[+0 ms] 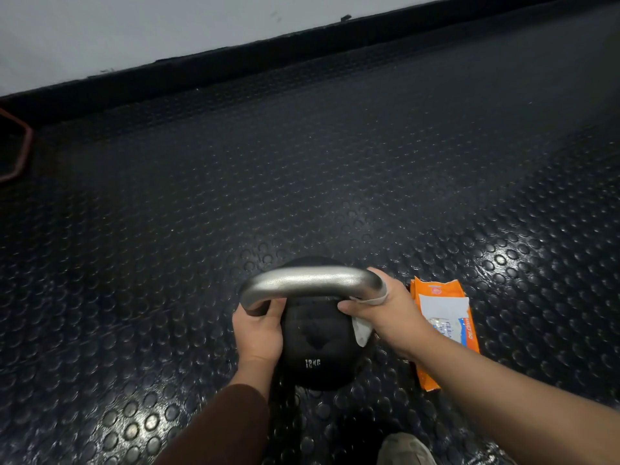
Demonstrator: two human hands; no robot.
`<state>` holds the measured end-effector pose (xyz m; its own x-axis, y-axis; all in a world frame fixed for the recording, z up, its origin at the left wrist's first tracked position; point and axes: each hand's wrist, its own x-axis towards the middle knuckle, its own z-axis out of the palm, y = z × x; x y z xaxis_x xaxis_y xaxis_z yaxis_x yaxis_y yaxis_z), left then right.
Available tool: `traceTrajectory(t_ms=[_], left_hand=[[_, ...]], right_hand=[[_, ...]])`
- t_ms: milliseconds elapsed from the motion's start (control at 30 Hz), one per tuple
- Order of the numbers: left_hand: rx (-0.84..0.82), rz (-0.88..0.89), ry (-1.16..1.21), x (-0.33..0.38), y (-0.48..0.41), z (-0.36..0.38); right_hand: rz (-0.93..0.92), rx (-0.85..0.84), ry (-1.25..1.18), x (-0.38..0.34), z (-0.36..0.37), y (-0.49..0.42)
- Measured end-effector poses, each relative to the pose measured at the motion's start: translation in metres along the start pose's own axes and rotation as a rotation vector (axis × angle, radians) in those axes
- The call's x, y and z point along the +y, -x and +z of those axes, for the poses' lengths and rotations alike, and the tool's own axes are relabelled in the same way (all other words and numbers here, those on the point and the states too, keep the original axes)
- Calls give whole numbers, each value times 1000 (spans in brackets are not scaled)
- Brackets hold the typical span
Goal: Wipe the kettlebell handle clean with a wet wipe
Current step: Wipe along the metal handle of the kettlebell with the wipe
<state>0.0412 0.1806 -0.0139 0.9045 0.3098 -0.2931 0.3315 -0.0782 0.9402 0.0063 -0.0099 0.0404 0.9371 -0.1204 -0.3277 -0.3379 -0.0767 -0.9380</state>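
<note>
On the studded floor [235,196] stands the kettlebell [315,347], low in the middle of our view, and we take it as our landmark. Its black body carries white weight lettering on the side facing us, and its silver handle [308,285] arches across the top.

Our left hand [260,330] is closed around the left leg of the handle, the fingers curled under the bend, so it grips bare metal. Our right hand [385,313] is closed around the right bend of the handle, with the wipe [364,327] pressed between palm and metal. One strip of the wipe shows over the fingers, and a loose corner hangs down beside the body of the kettlebell. The middle of the handle between the two hands is uncovered.

Just right of the kettlebell, partly under our right wrist, lies the orange pack [446,317] flat on the floor. Beyond the kettlebell the floor is wide and open up to the dark skirting [302,48] under the white wall [134,28]. Far left of the kettlebell, at the frame edge, a pink-edged object [20,152] is only partly visible. Near us, below the kettlebell, we see a shoe [404,449].
</note>
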Motion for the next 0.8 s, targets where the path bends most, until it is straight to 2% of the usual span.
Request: traceTrajectory(t_ms=[100, 267, 433, 533, 633, 700, 800], left_hand=[[-12, -20, -29, 0, 0, -1], [-26, -71, -105, 5, 5, -2], [-78, -59, -136, -4, 50, -10], [76, -310, -153, -22, 86, -4], [157, -539, -87, -27, 126, 22], [77, -665, -93, -33, 144, 46], [-234, -795, -21, -35, 158, 84]], right_hand=[[15, -60, 96, -4, -8, 3], [-83, -28, 372, -2, -22, 11], [-98, 80, 233, 10, -35, 17], [32, 135, 5, 13, -43, 17], [116, 141, -86, 21, -50, 14], [158, 163, -70, 29, -56, 11], [198, 190, -65, 36, -70, 11]])
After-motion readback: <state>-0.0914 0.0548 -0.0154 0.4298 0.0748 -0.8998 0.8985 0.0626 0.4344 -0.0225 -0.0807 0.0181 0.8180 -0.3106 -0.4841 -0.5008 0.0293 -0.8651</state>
